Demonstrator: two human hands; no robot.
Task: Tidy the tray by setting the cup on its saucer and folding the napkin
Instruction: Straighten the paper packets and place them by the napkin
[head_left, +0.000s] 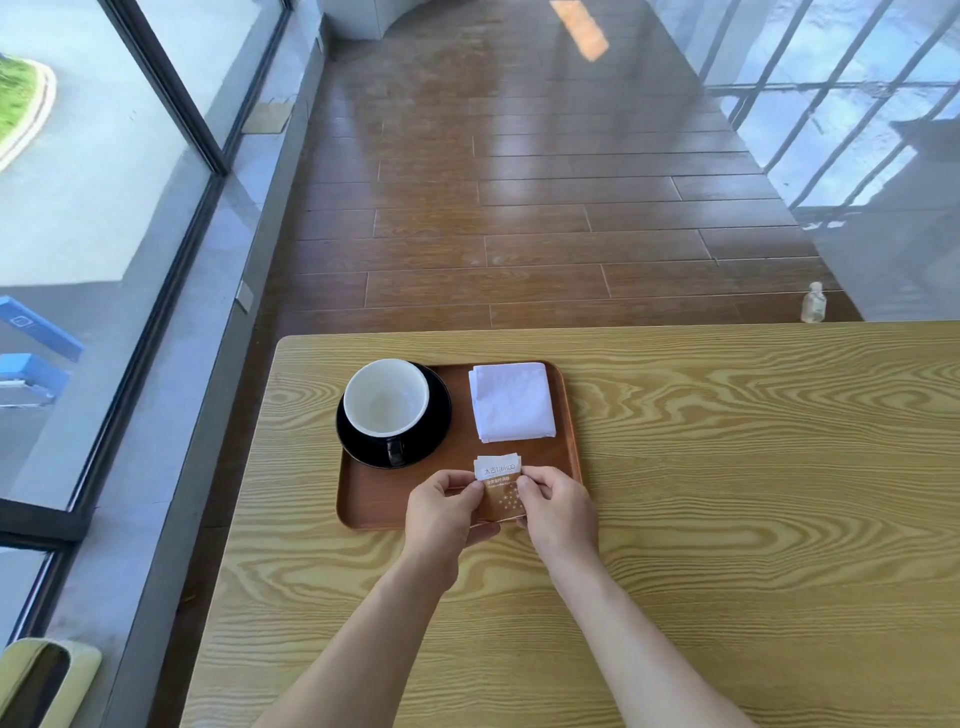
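**Both hands on a sugar packet, cup and napkin set**

Left hand (447, 512) and right hand (558, 506) each pinch one side of a small packet (500, 483) over the near edge of the wooden tray (566, 431). Cup (387, 397) sits on its black saucer (436, 415), tray's left. Napkin (511, 401) lies folded, tray's right. Table (727, 493) underneath.

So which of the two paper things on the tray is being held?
The small brown-and-white sugar packet, pinched by both hands at the tray's near edge. The white folded napkin lies untouched beside the cup.
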